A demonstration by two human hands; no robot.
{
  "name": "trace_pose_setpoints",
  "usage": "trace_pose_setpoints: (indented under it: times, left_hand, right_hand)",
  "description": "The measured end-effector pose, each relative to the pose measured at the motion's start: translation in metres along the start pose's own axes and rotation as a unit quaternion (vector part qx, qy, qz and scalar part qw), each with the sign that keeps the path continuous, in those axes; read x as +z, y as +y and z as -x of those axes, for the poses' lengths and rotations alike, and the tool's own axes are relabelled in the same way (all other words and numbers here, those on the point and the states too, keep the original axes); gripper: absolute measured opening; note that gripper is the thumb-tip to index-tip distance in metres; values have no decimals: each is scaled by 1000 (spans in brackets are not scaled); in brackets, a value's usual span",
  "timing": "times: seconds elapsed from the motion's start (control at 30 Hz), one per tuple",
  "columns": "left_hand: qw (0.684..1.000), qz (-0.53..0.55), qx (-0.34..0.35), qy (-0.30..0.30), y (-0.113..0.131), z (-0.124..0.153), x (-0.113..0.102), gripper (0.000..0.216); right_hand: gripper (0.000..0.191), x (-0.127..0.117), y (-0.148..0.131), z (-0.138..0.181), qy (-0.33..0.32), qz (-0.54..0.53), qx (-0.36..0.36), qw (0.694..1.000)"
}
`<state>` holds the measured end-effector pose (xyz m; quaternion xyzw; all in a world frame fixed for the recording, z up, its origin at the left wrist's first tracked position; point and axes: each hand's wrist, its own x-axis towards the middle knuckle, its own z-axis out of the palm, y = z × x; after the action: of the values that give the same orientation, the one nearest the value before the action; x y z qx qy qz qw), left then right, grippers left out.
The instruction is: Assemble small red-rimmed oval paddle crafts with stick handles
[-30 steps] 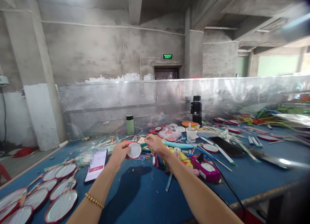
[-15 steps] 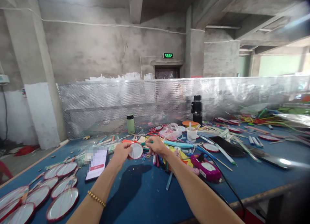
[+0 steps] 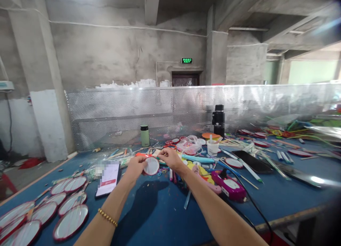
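My left hand (image 3: pixel 134 169) pinches the left edge of a small round white disc (image 3: pixel 151 166) with a thin reddish rim, held upright above the table. My right hand (image 3: pixel 170 159) is closed at the disc's upper right edge. A bit of green shows at its fingertips, too small to name. Behind the disc lies a flat orange-red piece (image 3: pixel 143 154), partly covered by it. Several larger white discs with red rims (image 3: pixel 70 223) lie at the left. A phone (image 3: pixel 108 180) with a lit screen stands tilted left of my left hand.
A green tumbler (image 3: pixel 145 136) and a black flask (image 3: pixel 218 121) stand at the back, before a perforated metal screen (image 3: pixel 128 107). Right of my hands are a white cup (image 3: pixel 212 148), a purple device (image 3: pixel 229 187) with a black cable, a dark phone (image 3: pixel 252 161) and scattered sticks.
My right hand has moved slightly left, and its fingertips now meet the disc's upper edge. The left hand keeps its hold on the disc. The view has shifted slightly.
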<state>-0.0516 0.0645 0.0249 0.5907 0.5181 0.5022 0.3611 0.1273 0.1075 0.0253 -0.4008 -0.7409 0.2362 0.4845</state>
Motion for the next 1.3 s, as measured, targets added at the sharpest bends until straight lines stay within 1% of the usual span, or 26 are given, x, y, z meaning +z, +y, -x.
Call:
trace_pose_setpoints:
  times: [0.13,0.37,0.5,0.57,0.63,0.8,1.03,1.13,1.3]
  left_hand:
    - [999,-1,-14,-37,0,5,4,14]
    - [997,-18,-19,-68,-1,10,11,25]
    - [996,-10,-6,-91,3,12,10,40]
    - [995,-9,-5,-94,5,14,10,49]
    - [995,-11,-6,-95,8,15,9,52]
    - [995,-5,-15,-102,10,17,8,52]
    - [993,14,-18,-118,6,16,7,52]
    - [991,35,-29,-122,5,15,6,52]
    - [992,45,-44,-111,5,15,5,49]
  right_hand:
    - [8,1,-6,3,12,42,-41,998]
    - [8,6,-14,10,-29,70,-56,996]
    - [10,6,-14,10,-39,73,-62,995]
    - [10,6,-14,9,-43,67,-63,995]
    - [9,6,-13,9,-45,58,-64,995]
    - [9,6,-8,7,-37,23,-53,998]
    - [14,1,-8,7,-72,-44,-25,996]
    - [16,-1,-7,7,-76,-76,-21,994]
    - [16,-1,-3,5,-65,-75,-35,994]
